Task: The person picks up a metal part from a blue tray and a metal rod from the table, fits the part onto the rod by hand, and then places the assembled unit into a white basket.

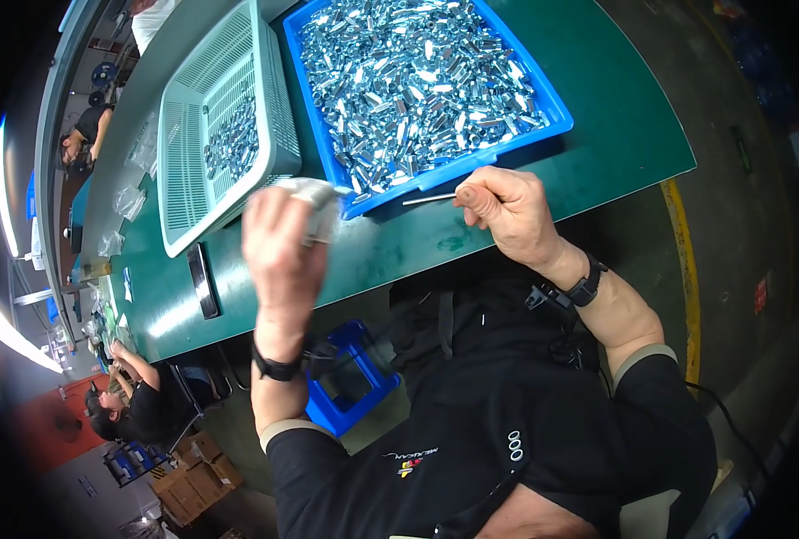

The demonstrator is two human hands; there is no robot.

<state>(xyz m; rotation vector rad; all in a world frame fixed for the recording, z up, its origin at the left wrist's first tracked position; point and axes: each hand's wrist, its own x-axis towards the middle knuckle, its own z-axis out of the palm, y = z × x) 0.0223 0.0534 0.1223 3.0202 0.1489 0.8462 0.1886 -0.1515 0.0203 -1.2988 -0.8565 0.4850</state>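
Strip lights (6, 187) burn white beyond the left edge of the green surface (606, 99), with glare toward its near left corner. The left hand (278, 238) is blurred; the view bends and blackens at its rim.

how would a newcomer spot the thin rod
On the green table, find the blue tray heaped with metal parts. By its near edge, the right hand pinches the rod. It is thin and held, unlike the chunky, loose parts in the tray.

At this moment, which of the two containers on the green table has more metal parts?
The blue tray, on the right: metal parts cover nearly its whole floor. The pale green basket holds far fewer.
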